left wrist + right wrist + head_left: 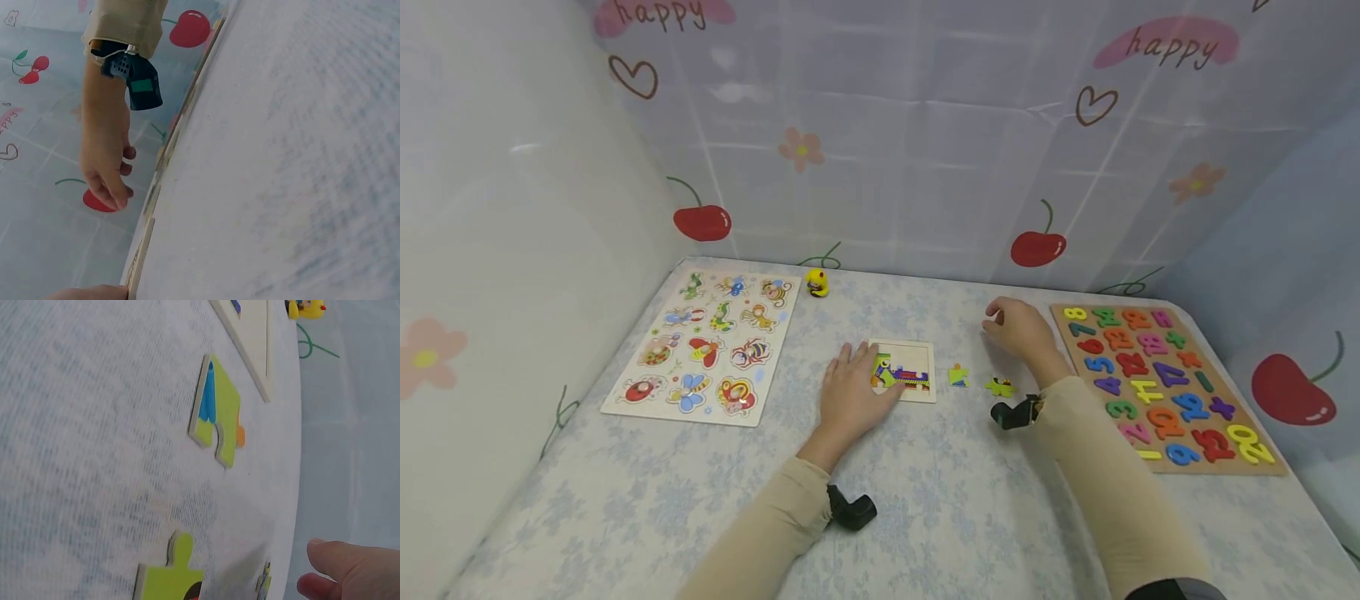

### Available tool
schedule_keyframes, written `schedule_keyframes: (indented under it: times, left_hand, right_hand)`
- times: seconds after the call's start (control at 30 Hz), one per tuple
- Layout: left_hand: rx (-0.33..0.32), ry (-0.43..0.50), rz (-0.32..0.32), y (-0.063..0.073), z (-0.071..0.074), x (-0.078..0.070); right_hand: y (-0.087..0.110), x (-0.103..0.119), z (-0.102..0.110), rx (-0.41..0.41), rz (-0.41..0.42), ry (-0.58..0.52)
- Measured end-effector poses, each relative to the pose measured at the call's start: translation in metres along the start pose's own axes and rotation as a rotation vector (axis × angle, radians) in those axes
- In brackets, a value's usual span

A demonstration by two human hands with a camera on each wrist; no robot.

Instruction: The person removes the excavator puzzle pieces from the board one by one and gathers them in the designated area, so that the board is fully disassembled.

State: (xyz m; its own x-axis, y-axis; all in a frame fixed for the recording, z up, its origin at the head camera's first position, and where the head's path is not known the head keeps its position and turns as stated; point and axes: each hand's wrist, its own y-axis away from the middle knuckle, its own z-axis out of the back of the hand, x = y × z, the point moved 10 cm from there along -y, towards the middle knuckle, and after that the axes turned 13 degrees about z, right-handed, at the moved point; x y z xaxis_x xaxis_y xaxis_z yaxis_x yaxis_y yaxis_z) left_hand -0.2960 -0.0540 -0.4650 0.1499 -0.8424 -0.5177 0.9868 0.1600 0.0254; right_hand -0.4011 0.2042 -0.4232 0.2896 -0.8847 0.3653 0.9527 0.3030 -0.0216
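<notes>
A small wooden puzzle tray (910,354) lies mid-table, its lower part filled with colourful pieces. My left hand (850,396) rests over the tray's left edge, fingers extended and thumb across its lower part. Two green jigsaw pieces lie right of the tray: one with a blue patch (958,376), the other with a dark and red patch (1000,387). Above the table beyond them hovers my right hand (1021,332), fingers loosely bent, with nothing seen between them. In the right wrist view, a third, partly shadowed piece (264,584) lies near that hand.
At the left lies an insect puzzle board (700,350); at the right, a board of coloured numbers (1172,387). A yellow toy duck (817,282) stands at the table's back edge. A printed curtain (910,167) hangs behind.
</notes>
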Motion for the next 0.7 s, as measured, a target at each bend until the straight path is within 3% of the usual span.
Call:
schedule_keyframes:
  times: [0.2,0.4,0.7]
  left_hand:
    - [0.006,-0.008,0.002,-0.002,0.0,0.005]
    - [-0.008,-0.044,0.005,-0.002,0.003,0.011]
    - [-0.002,-0.092,0.013,0.0,0.002,0.013]
  right_hand:
    - [0.0,0.026,-0.007,0.008,0.026,-0.07]
    - [0.003,0.064,-0.015,0.041,0.105,-0.087]
    - [0.002,0.115,-0.045,0.126,0.221,-0.091]
